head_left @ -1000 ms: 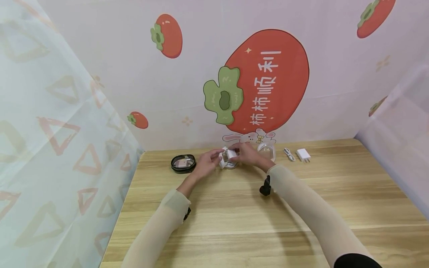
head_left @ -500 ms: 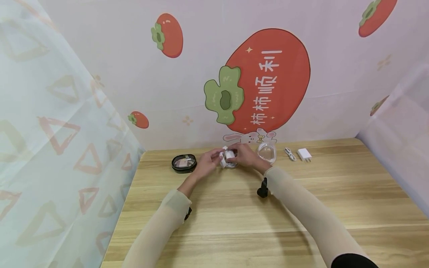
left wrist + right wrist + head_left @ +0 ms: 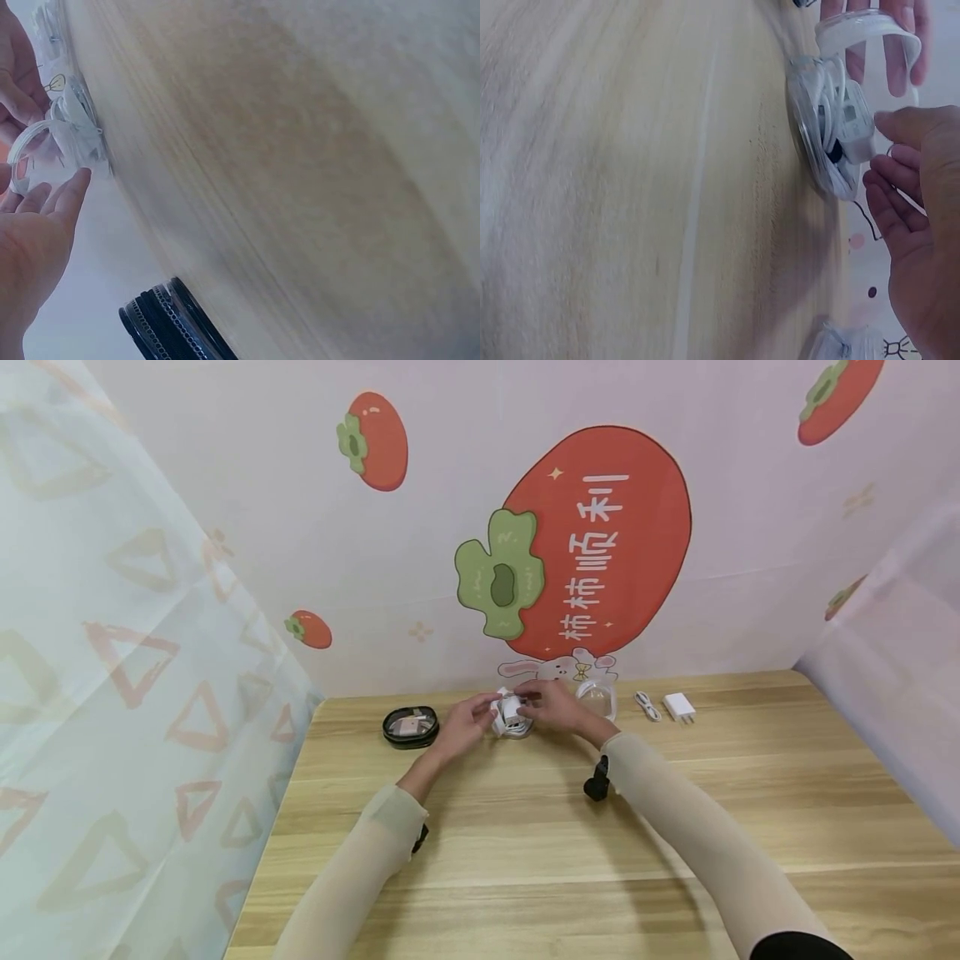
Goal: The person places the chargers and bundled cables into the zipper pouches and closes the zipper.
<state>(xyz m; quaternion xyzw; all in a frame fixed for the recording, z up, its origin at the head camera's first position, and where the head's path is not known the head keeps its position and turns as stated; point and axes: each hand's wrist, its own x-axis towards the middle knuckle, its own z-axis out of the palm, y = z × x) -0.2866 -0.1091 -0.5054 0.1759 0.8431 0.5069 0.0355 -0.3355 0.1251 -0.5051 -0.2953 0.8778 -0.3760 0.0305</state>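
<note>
right hand (image 3: 557,705) eased off white charger (image 3: 859,135), fingers parted, empty; left hand (image 3: 459,727) holds white-rimmed lid (image 3: 862,28)

Persimmon-print backdrop (image 3: 408,568) behind a wood-grain tabletop (image 3: 495,860)

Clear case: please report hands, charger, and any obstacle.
Left hand holds the lid; right hand loose at white charger.
White charger at open case, beside coiled cable.
Nothing seen blocking.
</note>
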